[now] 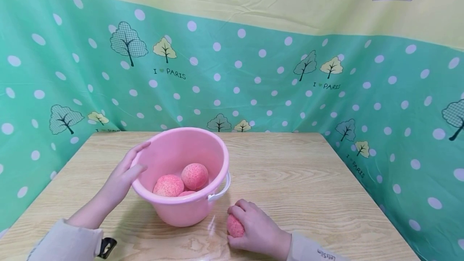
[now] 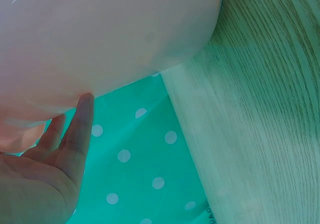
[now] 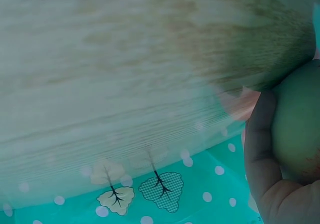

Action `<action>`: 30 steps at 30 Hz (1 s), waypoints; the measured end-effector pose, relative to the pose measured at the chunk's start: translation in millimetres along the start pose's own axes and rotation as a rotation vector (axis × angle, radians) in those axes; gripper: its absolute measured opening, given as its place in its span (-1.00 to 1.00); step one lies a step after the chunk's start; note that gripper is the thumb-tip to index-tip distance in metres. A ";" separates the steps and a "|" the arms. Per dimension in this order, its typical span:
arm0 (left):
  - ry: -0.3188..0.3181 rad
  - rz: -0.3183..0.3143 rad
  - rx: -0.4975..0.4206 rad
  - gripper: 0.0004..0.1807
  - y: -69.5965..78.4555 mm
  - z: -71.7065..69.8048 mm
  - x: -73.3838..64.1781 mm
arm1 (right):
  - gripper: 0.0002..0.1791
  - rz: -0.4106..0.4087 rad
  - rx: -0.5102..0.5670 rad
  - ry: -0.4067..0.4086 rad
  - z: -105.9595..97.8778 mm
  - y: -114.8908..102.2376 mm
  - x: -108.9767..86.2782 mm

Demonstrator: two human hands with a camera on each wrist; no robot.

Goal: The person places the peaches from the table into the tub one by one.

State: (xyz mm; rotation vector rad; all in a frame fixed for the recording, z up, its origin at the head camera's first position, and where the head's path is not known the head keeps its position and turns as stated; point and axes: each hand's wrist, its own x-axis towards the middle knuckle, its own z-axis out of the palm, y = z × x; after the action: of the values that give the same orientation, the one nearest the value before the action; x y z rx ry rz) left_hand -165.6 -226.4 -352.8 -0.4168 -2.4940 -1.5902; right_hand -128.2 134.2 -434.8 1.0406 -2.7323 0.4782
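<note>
A pink bucket stands on the wooden table, left of the middle, with its mouth facing up and toward me. My left hand grips its rim at the left side; the left wrist view shows the fingers against the bucket's wall. Inside lie pink speckled balls: one at the front left, another ball behind it to the right, and a third ball mostly hidden by the rim. Right of the bucket, low over the table, my right hand holds one more pink speckled ball between thumb and fingers.
The bucket's white handle hangs at its right side, close to my right hand. Green polka-dot cloth printed with trees encloses the table at the back and both sides. A black band shows by my left sleeve.
</note>
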 end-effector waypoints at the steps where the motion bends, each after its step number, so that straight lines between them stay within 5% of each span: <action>1: -0.001 -0.003 0.001 -0.39 0.1 0.0 0.0 | -0.50 0.002 0.004 0.000 0.0 0.1 0.0; 30: -0.002 -0.001 -0.007 -0.39 -1.6 -0.2 0.2 | -0.52 0.018 0.018 -0.011 -8.2 -0.8 -1.1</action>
State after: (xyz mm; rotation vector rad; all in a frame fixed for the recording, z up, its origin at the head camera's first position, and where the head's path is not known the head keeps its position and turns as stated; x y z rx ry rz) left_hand -166.2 -227.2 -354.0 -0.4174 -2.4912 -1.6004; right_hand -126.4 137.2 -427.2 1.0265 -2.7541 0.5027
